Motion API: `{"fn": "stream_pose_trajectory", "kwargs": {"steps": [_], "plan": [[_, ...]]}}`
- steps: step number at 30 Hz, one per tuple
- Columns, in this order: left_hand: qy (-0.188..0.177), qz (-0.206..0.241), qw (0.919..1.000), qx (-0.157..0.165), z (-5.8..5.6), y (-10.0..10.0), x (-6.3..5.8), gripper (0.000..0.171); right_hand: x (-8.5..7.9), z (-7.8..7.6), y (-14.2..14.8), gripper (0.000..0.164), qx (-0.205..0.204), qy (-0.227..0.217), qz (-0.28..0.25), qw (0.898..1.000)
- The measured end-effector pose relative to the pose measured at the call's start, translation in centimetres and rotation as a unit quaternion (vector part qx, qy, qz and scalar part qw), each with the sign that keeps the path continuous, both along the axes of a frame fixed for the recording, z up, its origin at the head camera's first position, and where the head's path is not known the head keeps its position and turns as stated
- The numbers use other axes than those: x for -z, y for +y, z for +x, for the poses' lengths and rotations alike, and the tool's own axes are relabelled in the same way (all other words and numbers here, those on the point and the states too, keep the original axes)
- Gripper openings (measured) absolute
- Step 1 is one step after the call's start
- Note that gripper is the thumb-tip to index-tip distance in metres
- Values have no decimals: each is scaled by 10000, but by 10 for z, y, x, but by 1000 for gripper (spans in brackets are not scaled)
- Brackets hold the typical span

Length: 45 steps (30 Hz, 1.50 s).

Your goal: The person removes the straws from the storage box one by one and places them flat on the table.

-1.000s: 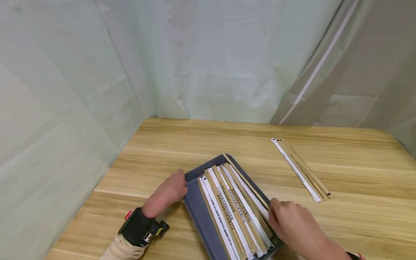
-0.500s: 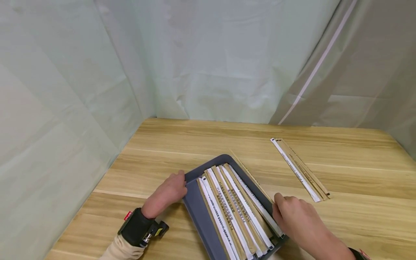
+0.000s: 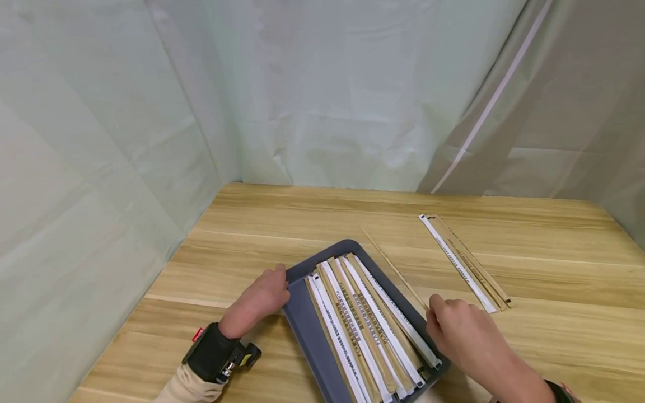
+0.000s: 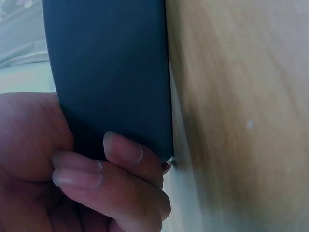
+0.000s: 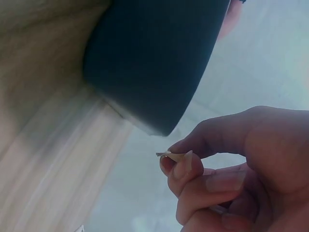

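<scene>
My left hand [image 3: 263, 291] grips the far left corner of a dark grey tray [image 3: 318, 341]; in the left wrist view its fingers curl against the tray wall [image 4: 111, 72]. Several paper-wrapped straws [image 3: 355, 330], white and brown with printed lettering, lie side by side in the tray, leaving a bare strip along its left side. Just outside the tray's right wall, my right hand [image 3: 468, 338] pinches one end of a thin brown paper-wrapped straw [image 3: 395, 268], seen nearly edge-on and slanting away to the far left. Its tip shows between thumb and finger in the right wrist view.
A small group of wrapped straws [image 3: 466, 263], one white and the others brown, lies on the wooden table [image 3: 569, 246] to the right of the tray. Pale curtains [image 3: 332, 101] hang behind the table and along its left side.
My right hand has moved right, carrying the brown straw from along the tray's right edge out past its rim. The left hand and tray have barely moved.
</scene>
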<state>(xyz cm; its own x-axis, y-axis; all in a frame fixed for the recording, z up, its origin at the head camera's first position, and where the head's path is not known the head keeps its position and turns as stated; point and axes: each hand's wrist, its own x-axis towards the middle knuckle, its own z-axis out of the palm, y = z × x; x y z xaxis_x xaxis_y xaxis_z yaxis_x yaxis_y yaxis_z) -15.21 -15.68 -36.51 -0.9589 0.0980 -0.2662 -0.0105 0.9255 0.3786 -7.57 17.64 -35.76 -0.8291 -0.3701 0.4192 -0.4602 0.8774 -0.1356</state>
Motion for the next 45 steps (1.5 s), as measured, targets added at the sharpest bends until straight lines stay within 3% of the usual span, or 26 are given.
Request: {"fn": "stream_pose_trajectory", "kwargs": {"steps": [7, 14, 21, 28, 36, 45], "plan": [[67, 19, 10000, 52, 0, 0, 0, 22, -1, -11, 11, 33, 239, -239, -137, 9993], [21, 136, 9999, 40, 1, -1, 0, 21, 4, -24, 23, 30, 582, -771, -13, 9953], [11, 88, 10000, 30, 0, 0, -1, 21, 11, -34, 33, 26, 871, -925, 182, 9917], [67, 107, 9999, 81, 1, -1, -1, 19, 15, -40, 42, 21, 912, -1036, 190, 9902], [35, 218, 9997, 94, 1, -1, 1, 18, 12, -44, 52, 17, 1248, -1555, 436, 9790], [167, 196, 9995, 184, 1, -2, -1, 16, 10, -44, 58, 22, 1475, -1518, 544, 9758]]}}
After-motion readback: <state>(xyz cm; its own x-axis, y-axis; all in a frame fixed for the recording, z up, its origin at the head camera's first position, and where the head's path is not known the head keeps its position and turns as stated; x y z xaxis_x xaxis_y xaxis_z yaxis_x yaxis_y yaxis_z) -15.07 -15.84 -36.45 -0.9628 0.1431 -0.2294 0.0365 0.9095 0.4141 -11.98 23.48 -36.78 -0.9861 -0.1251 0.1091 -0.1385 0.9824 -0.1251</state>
